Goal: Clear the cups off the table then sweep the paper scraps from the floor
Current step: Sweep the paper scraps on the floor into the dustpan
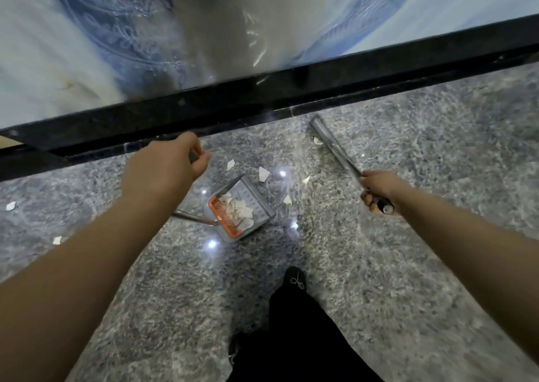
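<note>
Both forearms reach out from the bottom corners, with a dark trouser leg (pixel 294 338) and a shoe between them, standing on the speckled grey floor (pixel 408 250).

Using the dustpan (pixel 242 209) as the anchor: it sits on the floor, grey with an orange comb strip along one side, already holding a pile of paper scraps (pixel 237 208). Its open mouth faces up and to the right, toward the black table edge (pixel 262 95), and its metal handle runs off the near-left corner toward the left arm. Left hand (pixel 166 168) is above and left of the pan with fingers curled; something thin seems to be pinched there, but it's too blurry to tell what.

Right hand (pixel 376 190) is off to the right of the pan, wrapped around the broom handle (pixel 338 151). That handle's long axis runs diagonally, black end cap poking out by the wrist, far end pointing up-left toward the table edge.

Loose scraps (pixel 264 174) lie just beyond the pan's mouth, plus a couple well off to its left.
</note>
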`<state>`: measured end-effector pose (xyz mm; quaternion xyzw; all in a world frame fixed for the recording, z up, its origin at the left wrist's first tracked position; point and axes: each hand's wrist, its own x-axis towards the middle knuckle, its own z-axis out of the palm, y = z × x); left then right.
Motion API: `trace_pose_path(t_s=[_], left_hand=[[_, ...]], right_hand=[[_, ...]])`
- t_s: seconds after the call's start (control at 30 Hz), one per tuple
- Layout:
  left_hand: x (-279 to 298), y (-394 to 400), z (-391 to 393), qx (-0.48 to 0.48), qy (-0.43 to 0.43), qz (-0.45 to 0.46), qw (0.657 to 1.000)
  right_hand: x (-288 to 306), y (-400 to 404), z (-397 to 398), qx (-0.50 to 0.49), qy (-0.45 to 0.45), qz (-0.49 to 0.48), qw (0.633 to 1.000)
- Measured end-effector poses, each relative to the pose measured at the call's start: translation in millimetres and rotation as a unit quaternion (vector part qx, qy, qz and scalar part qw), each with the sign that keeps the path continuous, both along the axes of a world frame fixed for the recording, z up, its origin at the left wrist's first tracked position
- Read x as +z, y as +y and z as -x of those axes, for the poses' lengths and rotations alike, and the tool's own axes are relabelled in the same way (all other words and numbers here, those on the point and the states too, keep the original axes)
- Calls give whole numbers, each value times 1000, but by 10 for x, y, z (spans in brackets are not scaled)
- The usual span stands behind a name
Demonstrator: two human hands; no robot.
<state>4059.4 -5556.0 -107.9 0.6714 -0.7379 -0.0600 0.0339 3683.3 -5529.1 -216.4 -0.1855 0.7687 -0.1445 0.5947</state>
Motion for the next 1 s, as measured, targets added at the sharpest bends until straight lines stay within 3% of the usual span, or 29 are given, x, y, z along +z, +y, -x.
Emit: trace_pose_path(t_s=[0.3,0.7,1.0], left_hand=[[-19,-112,-61,5,-18,-6,1000],[28,-108,-30,1,-6,-23,1000],[26,-69,-28,-6,2,-37,999]], right_hand=[[-86,-356,-245,36,-14,-54,998],[109,461,-951,164,-69,-58,982],[484,731,-1505,129,-179,-108,969]])
